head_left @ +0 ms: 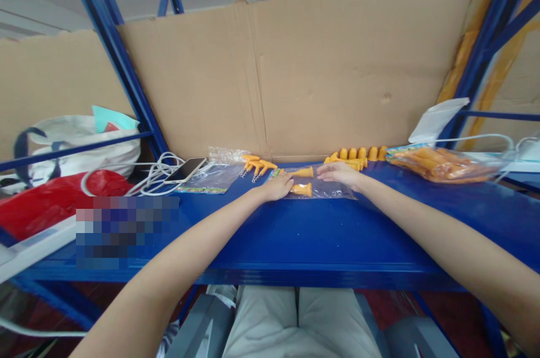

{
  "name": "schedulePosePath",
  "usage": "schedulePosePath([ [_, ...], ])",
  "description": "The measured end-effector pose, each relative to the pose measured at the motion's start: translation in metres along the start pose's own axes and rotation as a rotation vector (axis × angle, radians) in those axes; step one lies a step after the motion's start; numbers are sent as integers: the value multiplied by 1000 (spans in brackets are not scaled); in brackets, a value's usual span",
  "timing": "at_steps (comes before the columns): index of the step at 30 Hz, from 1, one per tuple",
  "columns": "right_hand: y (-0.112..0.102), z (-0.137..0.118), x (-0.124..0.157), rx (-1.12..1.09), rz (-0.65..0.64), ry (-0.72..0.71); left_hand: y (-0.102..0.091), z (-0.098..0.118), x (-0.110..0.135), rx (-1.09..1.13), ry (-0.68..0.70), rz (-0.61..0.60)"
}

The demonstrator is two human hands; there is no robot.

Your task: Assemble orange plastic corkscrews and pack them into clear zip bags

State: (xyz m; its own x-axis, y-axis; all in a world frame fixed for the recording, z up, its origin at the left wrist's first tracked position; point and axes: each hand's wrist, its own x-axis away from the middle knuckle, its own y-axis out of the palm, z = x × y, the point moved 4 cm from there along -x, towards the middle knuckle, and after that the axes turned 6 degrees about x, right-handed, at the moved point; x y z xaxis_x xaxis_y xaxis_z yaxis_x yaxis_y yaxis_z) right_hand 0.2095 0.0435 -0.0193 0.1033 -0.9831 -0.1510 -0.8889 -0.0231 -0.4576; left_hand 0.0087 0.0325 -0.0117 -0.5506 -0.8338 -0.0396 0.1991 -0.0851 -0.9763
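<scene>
My left hand (277, 186) lies flat, fingers together, on the left end of a clear plastic bag (327, 189) on the blue shelf (295, 234). My right hand (340, 172) rests on the bag's far right part, fingers stretched out. Two small orange cone-shaped plastic pieces (302, 189) lie between the hands, one at the bag's far edge, one nearer me. Neither hand grips anything that I can see.
A row of orange pieces (358, 154) stands by the cardboard back wall (295, 76). More orange pieces with chains (257, 166), a stack of clear bags (215, 175), a phone (185, 169) with white cables, a full bag of orange parts (442, 164), a red bag (50, 200).
</scene>
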Motion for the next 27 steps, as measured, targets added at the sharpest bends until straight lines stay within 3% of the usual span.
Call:
schedulePosePath([
  [3,-25,-4,-1,376,174,-27,-7,4,-5,-21,-9,-88],
  [6,-48,-9,4,806,391,-134,-12,9,-14,-17,-53,-54],
  [9,-61,-2,9,1010,495,-177,-8,13,-21,7,-99,-20],
  [11,-64,8,8,1066,441,-131,-1,13,-23,28,-115,-42],
  [16,-60,23,5,1175,171,9,7,9,-18,67,-116,-76],
  [22,-51,3,13,1237,154,61,1,6,-9,79,-110,-71],
  [27,-53,4,10,1167,123,40,0,3,-9,59,-94,-42],
])
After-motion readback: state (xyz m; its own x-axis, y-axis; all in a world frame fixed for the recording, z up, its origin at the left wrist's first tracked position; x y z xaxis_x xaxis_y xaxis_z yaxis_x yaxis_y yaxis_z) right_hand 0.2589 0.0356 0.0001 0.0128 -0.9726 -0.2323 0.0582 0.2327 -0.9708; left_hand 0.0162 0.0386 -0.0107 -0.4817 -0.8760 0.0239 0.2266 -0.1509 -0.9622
